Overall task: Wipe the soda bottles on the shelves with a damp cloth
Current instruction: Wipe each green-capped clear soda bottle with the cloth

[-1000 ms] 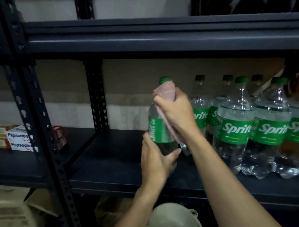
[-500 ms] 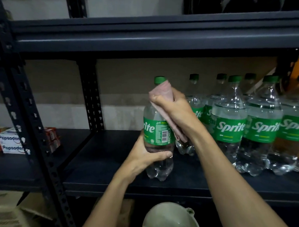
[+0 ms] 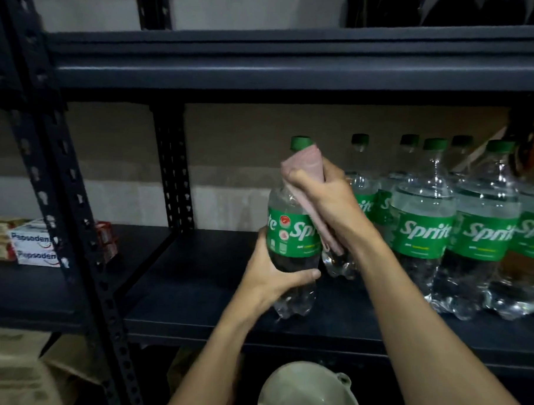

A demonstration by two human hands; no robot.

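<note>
Gripping the Sprite bottle (image 3: 292, 234) low with my left hand (image 3: 268, 282); right hand (image 3: 327, 199) fingers clamp the cloth (image 3: 304, 164), apparently folded, around its neck.

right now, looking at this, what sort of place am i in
Probably a small shop's stockroom or storeroom. Dark metal shelving with perforated uprights holds a row of clear plastic Sprite bottles with green caps, and stacked white toothpaste boxes sit on the neighbouring shelf.

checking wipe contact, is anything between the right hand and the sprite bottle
Only the pink cloth, which the right hand holds round the neck of the Sprite bottle. The left hand grips it bare lower down.
</note>
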